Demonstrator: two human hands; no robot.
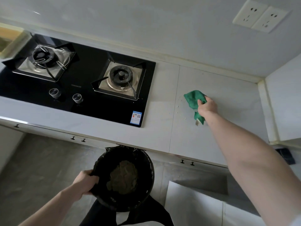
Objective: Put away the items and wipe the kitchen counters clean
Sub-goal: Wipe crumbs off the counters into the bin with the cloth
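**Green cloth on the counter, lined bin held at the front edge**

Right hand [207, 106] stretched out over the pale stone-look kitchen counter [219, 128], fingers curled round a crumpled green cleaning cloth [193, 98] and pressing it onto the surface. Cloth bunched ahead of the knuckles, with one tail trailing back under the wrist toward the front edge. Placed on the right stretch of the counter, between the black glass two-burner gas hob [84, 88] and the right-hand corner by the wall. Small white crumbs [180, 101] scattered just left of the cloth, along the seam in the counter top.

Left hand [85, 181] clamped on the near-left rim of a round bin lined with a black plastic bag [143, 162], thumb on top of the rim, fingers beneath. Bin held below the counter's front edge, its far rim tucked just under the overhang, some brownish crumpled waste [123, 176] lying inside.

Two white wall sockets [259, 17] mounted above the back right corner.
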